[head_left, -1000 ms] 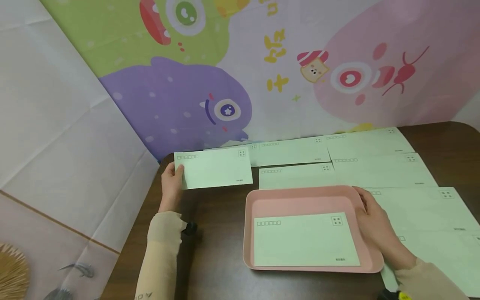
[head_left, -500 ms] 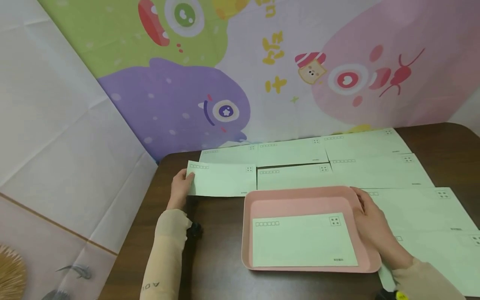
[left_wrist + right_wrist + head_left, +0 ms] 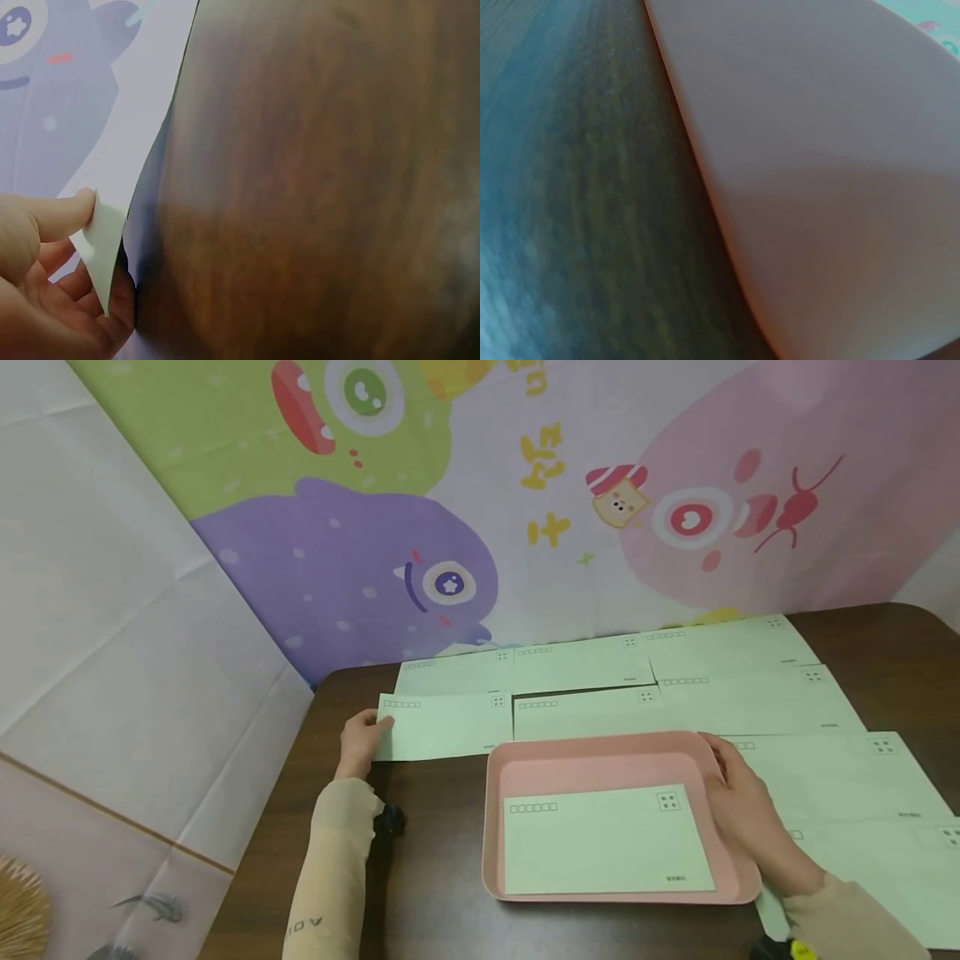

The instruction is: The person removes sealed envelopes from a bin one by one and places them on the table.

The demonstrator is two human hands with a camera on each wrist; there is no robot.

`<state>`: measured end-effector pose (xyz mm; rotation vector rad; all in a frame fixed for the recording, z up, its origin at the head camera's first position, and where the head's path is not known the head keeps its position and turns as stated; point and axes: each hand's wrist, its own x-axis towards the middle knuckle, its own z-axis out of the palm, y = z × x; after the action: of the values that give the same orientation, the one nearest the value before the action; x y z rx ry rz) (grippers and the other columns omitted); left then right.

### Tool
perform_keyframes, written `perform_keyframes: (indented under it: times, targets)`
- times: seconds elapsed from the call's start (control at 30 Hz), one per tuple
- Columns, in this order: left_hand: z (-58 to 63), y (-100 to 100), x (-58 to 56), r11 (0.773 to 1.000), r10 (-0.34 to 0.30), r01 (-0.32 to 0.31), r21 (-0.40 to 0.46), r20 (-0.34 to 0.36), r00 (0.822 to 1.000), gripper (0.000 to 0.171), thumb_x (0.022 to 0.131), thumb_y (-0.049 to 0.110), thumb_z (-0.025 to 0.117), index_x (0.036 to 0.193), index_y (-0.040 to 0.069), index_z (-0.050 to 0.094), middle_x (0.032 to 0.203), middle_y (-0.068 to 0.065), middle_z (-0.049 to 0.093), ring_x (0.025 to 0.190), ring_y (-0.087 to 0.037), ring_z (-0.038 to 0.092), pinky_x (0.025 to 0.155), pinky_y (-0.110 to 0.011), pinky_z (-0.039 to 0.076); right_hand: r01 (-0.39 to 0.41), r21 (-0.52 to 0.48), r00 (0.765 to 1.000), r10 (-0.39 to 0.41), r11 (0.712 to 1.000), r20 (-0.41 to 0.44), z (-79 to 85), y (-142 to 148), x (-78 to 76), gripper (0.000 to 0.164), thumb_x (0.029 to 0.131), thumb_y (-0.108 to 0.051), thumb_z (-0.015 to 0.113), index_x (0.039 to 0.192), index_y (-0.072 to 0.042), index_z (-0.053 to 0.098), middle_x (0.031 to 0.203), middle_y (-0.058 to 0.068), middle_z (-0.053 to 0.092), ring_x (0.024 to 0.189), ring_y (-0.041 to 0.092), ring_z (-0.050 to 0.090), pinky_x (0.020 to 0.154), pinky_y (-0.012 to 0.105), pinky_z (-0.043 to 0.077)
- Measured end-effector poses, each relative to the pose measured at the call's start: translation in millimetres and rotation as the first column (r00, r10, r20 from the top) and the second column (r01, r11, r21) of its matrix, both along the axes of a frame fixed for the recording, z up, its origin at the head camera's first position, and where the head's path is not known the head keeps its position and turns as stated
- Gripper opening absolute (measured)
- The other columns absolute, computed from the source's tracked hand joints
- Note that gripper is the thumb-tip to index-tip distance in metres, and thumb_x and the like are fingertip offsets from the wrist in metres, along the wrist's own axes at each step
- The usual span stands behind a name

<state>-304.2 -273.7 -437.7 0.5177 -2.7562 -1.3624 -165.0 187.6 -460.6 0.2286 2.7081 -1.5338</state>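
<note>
My left hand (image 3: 362,742) pinches the left end of a pale green envelope (image 3: 446,727), thumb on top and fingers beneath. In the left wrist view the envelope (image 3: 112,187) bends near the thumb and its near edge stands a little off the table. Its right end lies beside another envelope in the middle row. My right hand (image 3: 750,810) grips the right rim of a pink tray (image 3: 592,760) in front of me. Inside that tray lies an envelope (image 3: 607,843). The right wrist view shows only the tray's outer wall (image 3: 817,150) close up; the hand is out of that view.
Several more envelopes (image 3: 757,706) lie in rows along the back and right of the brown table (image 3: 427,860). Some at the right are partly covered by the tray and right arm. A cartoon cloth (image 3: 375,568) hangs behind the table; a pale wall covering (image 3: 135,610) is at left.
My left hand has moved right and toward me, lowering its envelope below the back row, uncovering the left back envelope. The right hand and tray stay in place.
</note>
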Motion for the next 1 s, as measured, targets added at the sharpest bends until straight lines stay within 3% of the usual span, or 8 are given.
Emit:
perform_keyframes:
  times: [0.23,0.6,0.77,1.0]
  targets:
    - [-0.3,-0.7,0.6,0.999,-0.030,0.031,-0.014,0.018,0.999,0.034,0.092,0.021,0.050,0.119,0.000,0.054,0.117,-0.020,0.053,0.094,-0.027,0.050,0.078,-0.036,0.043,-0.002,0.001,1.000,0.002,1.000,0.001,0.4,-0.6,0.4,0.050,0.098,-0.022,0.022,0.146,-0.008,0.013,0.144,0.024,0.027,0.129,0.043,0.028,0.097,0.061,0.028]
    - [-2.0,0.3,-3.8,0.988,-0.027,0.030,-0.152,0.021,0.999,0.034,0.089,0.023,0.054,0.113,-0.002,0.058,0.112,-0.020,0.057,0.095,-0.029,0.051,0.080,-0.040,0.044,-0.009,-0.010,1.000,0.010,1.000,0.006,2.5,-0.4,0.5,0.051,0.099,-0.025,0.021,0.146,-0.008,0.012,0.144,0.023,0.026,0.129,0.043,0.028,0.097,0.061,0.028]
    - [-1.0,2.5,-4.5,0.963,-0.043,0.046,-0.266,0.017,0.999,0.033,0.087,0.023,0.056,0.106,-0.003,0.059,0.106,-0.021,0.059,0.091,-0.031,0.053,0.076,-0.040,0.045,-0.007,-0.009,1.000,0.007,1.000,-0.006,2.7,-0.1,0.8,0.051,0.098,-0.024,0.021,0.145,-0.007,0.013,0.143,0.024,0.027,0.129,0.043,0.028,0.097,0.061,0.028]
    - [5.3,7.2,-3.1,0.905,-0.061,0.086,-0.417,0.073,0.995,0.034,0.085,0.027,0.055,0.101,-0.003,0.055,0.099,-0.021,0.059,0.087,-0.035,0.055,0.072,-0.044,0.046,0.001,-0.004,1.000,-0.001,1.000,-0.011,1.6,0.2,0.3,0.051,0.098,-0.024,0.021,0.145,-0.007,0.014,0.143,0.024,0.028,0.128,0.043,0.029,0.096,0.060,0.029]
